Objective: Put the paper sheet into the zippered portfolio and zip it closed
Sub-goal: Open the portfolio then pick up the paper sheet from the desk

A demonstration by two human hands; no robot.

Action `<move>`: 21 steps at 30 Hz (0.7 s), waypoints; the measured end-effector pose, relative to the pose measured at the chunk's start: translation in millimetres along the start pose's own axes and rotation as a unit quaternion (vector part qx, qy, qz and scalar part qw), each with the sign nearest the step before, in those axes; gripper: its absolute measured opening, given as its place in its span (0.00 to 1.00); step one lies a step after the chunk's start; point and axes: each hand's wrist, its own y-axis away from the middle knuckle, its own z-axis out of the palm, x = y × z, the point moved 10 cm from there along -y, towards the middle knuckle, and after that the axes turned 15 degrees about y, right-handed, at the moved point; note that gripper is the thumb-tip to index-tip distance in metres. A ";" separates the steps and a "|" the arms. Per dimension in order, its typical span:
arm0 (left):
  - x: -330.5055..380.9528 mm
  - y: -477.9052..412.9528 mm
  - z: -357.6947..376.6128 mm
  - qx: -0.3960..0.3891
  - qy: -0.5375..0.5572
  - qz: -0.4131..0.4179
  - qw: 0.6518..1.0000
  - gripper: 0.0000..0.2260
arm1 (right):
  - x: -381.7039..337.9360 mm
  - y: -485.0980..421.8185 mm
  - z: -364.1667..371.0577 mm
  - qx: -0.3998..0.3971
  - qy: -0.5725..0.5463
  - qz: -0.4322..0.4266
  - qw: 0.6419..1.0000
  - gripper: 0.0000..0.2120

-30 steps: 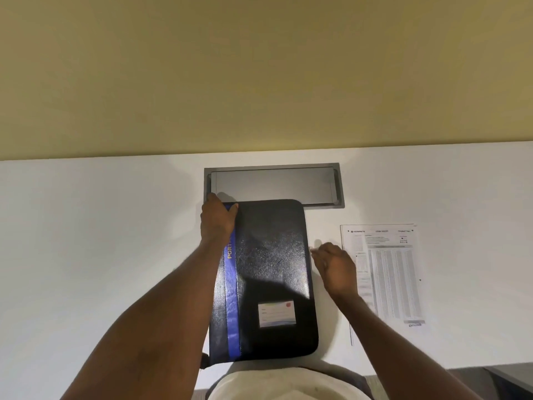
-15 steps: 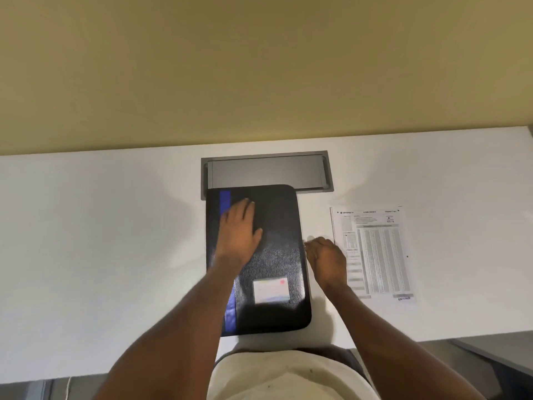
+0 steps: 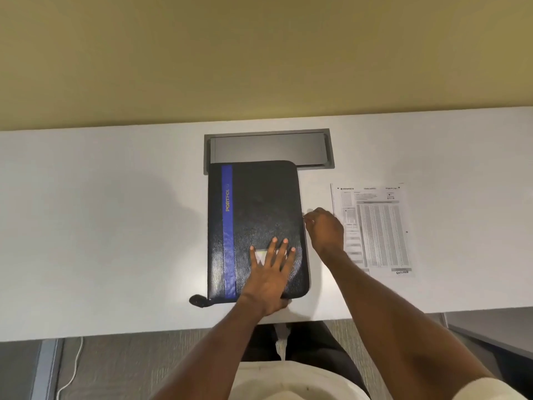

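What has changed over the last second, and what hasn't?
The left hand slid from the portfolio's far left corner down to its near end, where it presses flat. The right hand stayed curled at the portfolio's right edge; whether it pinches anything is too small to tell. The portfolio stayed closed, the paper beside it on the right.

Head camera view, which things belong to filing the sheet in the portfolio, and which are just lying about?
For the job: portfolio, paper sheet, left hand flat on the cover, right hand pinching at its right edge.
Just there: grey cable hatch in the desk, white cable on the floor.
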 end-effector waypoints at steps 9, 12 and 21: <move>-2.3 6.4 -4.2 -0.002 -0.007 -0.005 1.000 0.52 | 7.7 42.2 9.2 0.032 0.017 -0.018 0.999 0.12; -2.1 12.2 -2.7 0.005 0.001 -0.008 1.000 0.50 | 13.9 68.6 14.1 0.034 0.000 -0.014 0.999 0.10; -1.0 20.1 0.3 -0.004 -0.008 -0.011 1.000 0.45 | 28.6 169.1 50.3 0.013 -0.067 0.030 0.997 0.08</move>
